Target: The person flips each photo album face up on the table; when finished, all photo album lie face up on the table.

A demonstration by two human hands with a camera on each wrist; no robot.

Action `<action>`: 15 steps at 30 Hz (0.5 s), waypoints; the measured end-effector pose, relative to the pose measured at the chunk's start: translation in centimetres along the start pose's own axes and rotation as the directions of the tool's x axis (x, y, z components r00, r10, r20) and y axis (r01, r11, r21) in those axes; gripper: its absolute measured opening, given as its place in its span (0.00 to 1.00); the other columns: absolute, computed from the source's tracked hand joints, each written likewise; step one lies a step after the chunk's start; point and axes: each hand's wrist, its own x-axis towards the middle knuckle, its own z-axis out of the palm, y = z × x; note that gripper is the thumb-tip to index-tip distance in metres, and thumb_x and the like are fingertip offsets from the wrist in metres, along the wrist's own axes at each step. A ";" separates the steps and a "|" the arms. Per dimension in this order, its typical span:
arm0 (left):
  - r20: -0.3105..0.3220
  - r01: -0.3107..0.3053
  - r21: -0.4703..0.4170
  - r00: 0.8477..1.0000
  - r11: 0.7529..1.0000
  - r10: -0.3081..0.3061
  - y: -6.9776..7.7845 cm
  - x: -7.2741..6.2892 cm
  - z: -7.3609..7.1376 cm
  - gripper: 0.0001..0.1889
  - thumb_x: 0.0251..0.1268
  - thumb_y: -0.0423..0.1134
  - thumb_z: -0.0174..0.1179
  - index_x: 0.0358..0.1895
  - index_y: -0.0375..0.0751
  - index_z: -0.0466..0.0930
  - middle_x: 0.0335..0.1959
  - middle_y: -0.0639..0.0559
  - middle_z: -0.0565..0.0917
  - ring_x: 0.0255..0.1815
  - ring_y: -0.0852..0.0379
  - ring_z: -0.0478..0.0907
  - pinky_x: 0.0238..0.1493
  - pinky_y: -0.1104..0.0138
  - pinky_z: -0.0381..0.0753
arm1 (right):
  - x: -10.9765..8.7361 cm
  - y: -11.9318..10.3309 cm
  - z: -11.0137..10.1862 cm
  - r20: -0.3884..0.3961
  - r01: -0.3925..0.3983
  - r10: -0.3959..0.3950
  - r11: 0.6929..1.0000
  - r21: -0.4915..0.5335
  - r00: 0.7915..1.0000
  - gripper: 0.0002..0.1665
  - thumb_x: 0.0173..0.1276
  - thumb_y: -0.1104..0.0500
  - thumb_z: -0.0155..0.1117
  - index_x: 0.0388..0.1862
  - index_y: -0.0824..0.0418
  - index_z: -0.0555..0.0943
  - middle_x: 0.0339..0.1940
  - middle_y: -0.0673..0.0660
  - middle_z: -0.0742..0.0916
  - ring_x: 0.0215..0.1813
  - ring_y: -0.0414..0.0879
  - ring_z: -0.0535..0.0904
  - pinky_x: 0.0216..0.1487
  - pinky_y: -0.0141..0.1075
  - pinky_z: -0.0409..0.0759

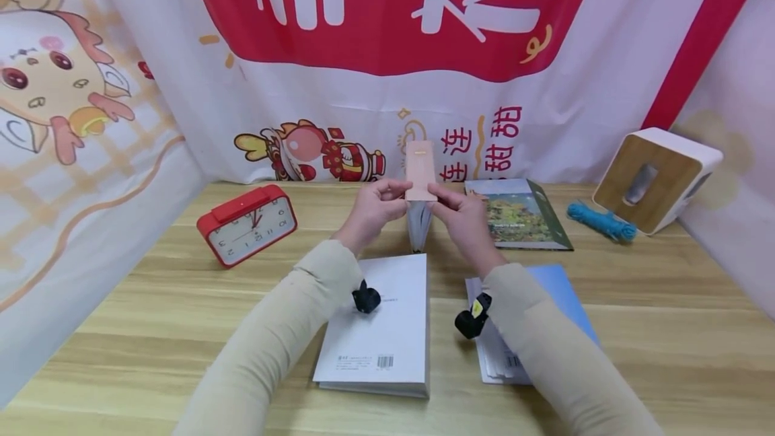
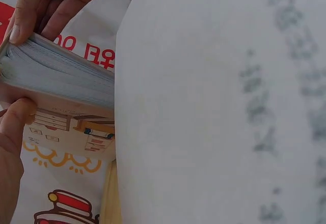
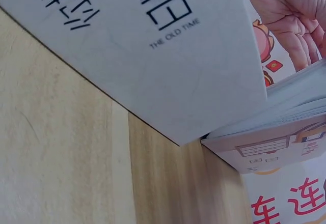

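A pink-covered photo album [image 1: 420, 170] stands on edge near the back of the table, its narrow pink side turned up and its pages [image 2: 61, 71] facing me. From the left, my left hand [image 1: 381, 208] pinches its upper part, the thumb on the cover in the left wrist view. On the other side, my right hand [image 1: 461, 217] pinches it too. Below the left forearm lies a white album [image 1: 381, 328], which fills much of both wrist views. A blue-and-white album [image 1: 560, 295] is partly hidden under the right forearm.
A red clock [image 1: 248, 224] stands at the left. Back right are a picture-covered album [image 1: 514, 214], a blue bundle of cord [image 1: 601, 221] and a white-and-wood box [image 1: 656, 180]. A printed curtain [image 1: 339, 96] hangs directly behind the table.
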 end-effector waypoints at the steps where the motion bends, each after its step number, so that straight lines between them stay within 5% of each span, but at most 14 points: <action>1: -0.003 0.002 -0.004 1.000 1.000 -0.002 0.0 0.0 0.0 0.17 0.57 0.24 0.57 0.51 0.36 0.78 0.54 0.44 0.80 0.52 0.54 0.77 0.50 0.63 0.79 | 0.0 0.0 0.1 0.001 -0.007 0.007 1.000 0.006 1.000 0.22 0.63 0.59 0.63 0.57 0.56 0.77 0.59 0.53 0.79 0.58 0.42 0.76 0.55 0.30 0.75; 15: -0.014 -0.043 0.093 0.999 0.995 0.045 0.0 -0.7 -0.5 0.17 0.58 0.26 0.57 0.51 0.37 0.78 0.55 0.44 0.79 0.57 0.54 0.75 0.52 0.63 0.78 | -0.3 0.8 1.1 -0.023 -0.030 0.032 0.996 0.078 0.999 0.27 0.62 0.60 0.64 0.61 0.51 0.74 0.62 0.52 0.76 0.62 0.41 0.73 0.56 0.29 0.74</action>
